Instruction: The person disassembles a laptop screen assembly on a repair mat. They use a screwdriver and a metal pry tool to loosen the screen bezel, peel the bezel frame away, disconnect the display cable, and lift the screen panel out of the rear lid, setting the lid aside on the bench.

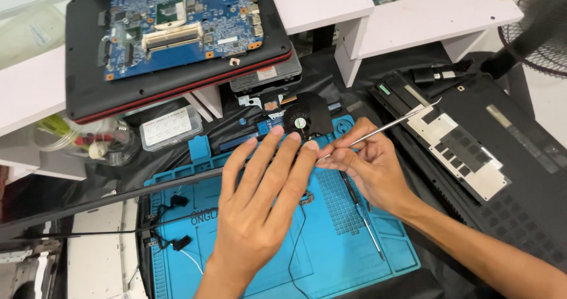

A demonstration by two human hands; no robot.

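Far left: a clear plastic container (88, 141) of small parts sits under a dark laptop shell carrying a bare blue motherboard (177, 21); its contents are too blurred to identify. A small clear parts box (170, 128) lies just beside it. A blue repair mat (331, 240) covers the worktop centre, loose black wires on it. The left hand (260, 198) lies flat over the mat, palm down, fingers straight and together, holding nothing; it hides whatever is beneath. Its fingertips reach a black cooling fan (307, 121) at the mat's far edge. The right hand (369, 169), forearm entering from lower right, pinches thin metal tweezers (384, 131) pointing up-right. Right: an opened black laptop base (502, 157), cut off by the frame.
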